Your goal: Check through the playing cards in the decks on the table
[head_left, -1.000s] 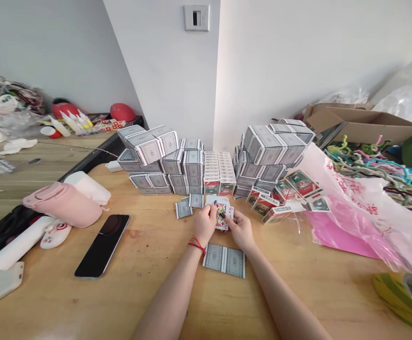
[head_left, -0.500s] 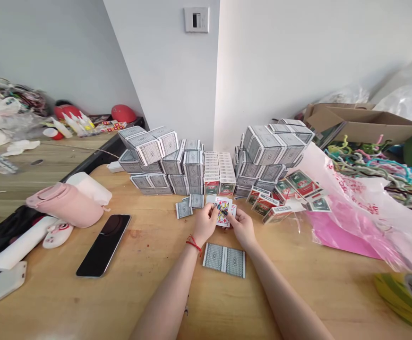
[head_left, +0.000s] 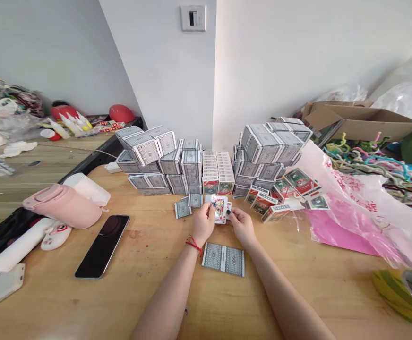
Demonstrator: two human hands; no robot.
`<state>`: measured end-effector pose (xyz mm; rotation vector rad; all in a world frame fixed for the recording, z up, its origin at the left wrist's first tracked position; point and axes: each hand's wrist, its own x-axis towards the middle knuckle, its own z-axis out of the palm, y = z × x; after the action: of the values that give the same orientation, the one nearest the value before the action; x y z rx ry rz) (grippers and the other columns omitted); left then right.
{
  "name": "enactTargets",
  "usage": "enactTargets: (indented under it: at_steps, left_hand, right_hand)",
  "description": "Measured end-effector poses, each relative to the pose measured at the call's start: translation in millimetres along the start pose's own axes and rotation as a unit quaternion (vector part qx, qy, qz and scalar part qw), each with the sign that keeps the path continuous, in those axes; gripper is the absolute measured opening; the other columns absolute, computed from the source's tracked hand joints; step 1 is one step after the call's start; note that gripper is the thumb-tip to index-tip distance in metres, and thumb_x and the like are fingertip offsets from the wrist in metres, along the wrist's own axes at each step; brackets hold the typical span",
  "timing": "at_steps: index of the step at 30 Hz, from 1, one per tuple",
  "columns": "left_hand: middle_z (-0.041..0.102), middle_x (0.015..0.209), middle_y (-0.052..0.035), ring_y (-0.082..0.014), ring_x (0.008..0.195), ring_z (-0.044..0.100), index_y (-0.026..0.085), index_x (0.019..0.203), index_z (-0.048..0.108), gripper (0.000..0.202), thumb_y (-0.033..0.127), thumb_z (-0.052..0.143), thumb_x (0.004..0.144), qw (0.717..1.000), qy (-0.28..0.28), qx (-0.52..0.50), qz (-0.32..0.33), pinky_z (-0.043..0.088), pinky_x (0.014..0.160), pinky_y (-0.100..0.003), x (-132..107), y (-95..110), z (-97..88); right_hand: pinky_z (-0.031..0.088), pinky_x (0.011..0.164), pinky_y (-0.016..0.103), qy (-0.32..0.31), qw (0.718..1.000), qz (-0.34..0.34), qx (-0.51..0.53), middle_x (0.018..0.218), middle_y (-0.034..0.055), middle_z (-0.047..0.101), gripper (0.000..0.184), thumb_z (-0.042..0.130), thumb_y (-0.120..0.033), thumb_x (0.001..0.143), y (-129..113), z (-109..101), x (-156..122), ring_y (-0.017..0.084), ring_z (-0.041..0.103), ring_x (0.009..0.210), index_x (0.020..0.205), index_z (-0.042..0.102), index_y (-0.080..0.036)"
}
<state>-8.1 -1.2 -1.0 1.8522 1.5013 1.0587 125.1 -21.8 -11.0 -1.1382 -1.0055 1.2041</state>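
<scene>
Wooden desk [head_left: 103, 307] below; just beyond the face-down cards [head_left: 223, 259] we hold face-up cards [head_left: 220, 212], long axis pointing away, left hand [head_left: 203, 224] pinching their left side, right hand [head_left: 243, 227] their right, equally near.

The front card [head_left: 220, 208] covers most of those behind it, so their number cannot be told. Beyond the thumb, the left hand's [head_left: 203, 224] fingers are largely out of sight. Print on the small boxes [head_left: 210, 185] is too tiny to read. The right edge cuts off the tape roll [head_left: 392, 297]; the bottom edge, both forearms [head_left: 172, 288].
</scene>
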Motion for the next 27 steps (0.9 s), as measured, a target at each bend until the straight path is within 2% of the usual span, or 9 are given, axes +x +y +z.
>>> enactTargets:
  at_steps: [7, 11, 15, 21, 23, 25, 27]
  left_hand:
    - [0.057, 0.062, -0.0032, -0.0119, 0.056, 0.050, 0.016, 0.078, 0.055, 0.026, 0.030, 0.034, 0.087, 0.998, -0.008, 0.055, 0.027, 0.028, 0.051, -0.022, -4.5, 5.2, -1.4]
    - [0.056, 0.061, -0.0027, -0.0117, 0.055, 0.050, 0.016, 0.077, 0.053, 0.027, 0.029, 0.032, 0.088, 0.997, -0.012, 0.063, 0.039, 0.027, 0.051, -0.022, -3.9, 4.7, 0.6]
    - [0.055, 0.060, -0.0025, -0.0115, 0.055, 0.050, 0.016, 0.077, 0.051, 0.025, 0.028, 0.032, 0.088, 0.996, -0.029, 0.070, 0.050, 0.028, 0.051, -0.022, -3.6, 4.2, 3.7]
    - [0.055, 0.060, -0.0025, -0.0113, 0.053, 0.049, 0.017, 0.072, 0.049, 0.025, 0.028, 0.033, 0.088, 0.993, -0.064, 0.088, 0.055, 0.026, 0.049, -0.022, -5.1, 5.7, 9.0]
    - [0.054, 0.059, -0.0024, -0.0112, 0.052, 0.049, 0.017, 0.070, 0.048, 0.026, 0.028, 0.033, 0.088, 0.992, -0.067, 0.090, 0.055, 0.026, 0.048, -0.022, -5.1, 5.8, 9.7]
    - [0.054, 0.059, -0.0025, -0.0112, 0.052, 0.049, 0.018, 0.069, 0.046, 0.026, 0.029, 0.033, 0.088, 0.993, -0.064, 0.087, 0.051, 0.026, 0.048, -0.022, -4.9, 5.5, 10.2]
    - [0.055, 0.060, -0.0027, -0.0113, 0.053, 0.050, 0.018, 0.068, 0.046, 0.027, 0.029, 0.032, 0.088, 0.994, -0.064, 0.081, 0.046, 0.027, 0.049, -0.022, -4.6, 4.4, 10.5]
  right_hand:
    - [0.051, 0.065, 0.034, 0.017, 0.999, -0.012, -0.027, 0.083, 0.0075, 0.067, 0.037, 0.057, -0.049, 0.070, 3.1, -0.7, -1.6, 0.022, 0.061, 0.073, 0.086, 0.063, -0.016]
    - [0.048, 0.058, 0.031, 0.057, 0.991, -0.039, -0.113, 0.074, 0.0065, 0.065, 0.035, 0.052, -0.047, 0.074, 7.8, -0.3, -3.6, 0.020, 0.058, 0.064, 0.085, 0.064, -0.017]
    - [0.043, 0.055, 0.027, 0.106, 0.963, -0.074, -0.236, 0.064, 0.0053, 0.063, 0.036, 0.045, -0.046, 0.078, 7.7, 2.2, -8.0, 0.018, 0.056, 0.058, 0.081, 0.064, -0.016]
    - [0.036, 0.050, 0.024, 0.165, 0.886, -0.131, -0.413, 0.055, 0.0038, 0.057, 0.037, 0.033, -0.038, 0.084, 3.0, 9.3, -15.9, 0.014, 0.048, 0.048, 0.075, 0.061, -0.016]
    - [0.036, 0.051, 0.025, 0.173, 0.868, -0.144, -0.443, 0.057, 0.0051, 0.058, 0.037, 0.030, -0.036, 0.085, 2.4, 10.9, -17.4, 0.015, 0.049, 0.048, 0.079, 0.062, -0.016]
    - [0.039, 0.053, 0.026, 0.175, 0.866, -0.157, -0.441, 0.063, 0.0071, 0.062, 0.037, 0.030, -0.034, 0.085, 2.0, 10.7, -17.6, 0.016, 0.053, 0.052, 0.089, 0.062, -0.016]
    - [0.042, 0.056, 0.026, 0.174, 0.880, -0.161, -0.411, 0.071, 0.0083, 0.065, 0.038, 0.032, -0.033, 0.084, 1.6, 8.4, -16.4, 0.017, 0.057, 0.056, 0.100, 0.061, -0.016]
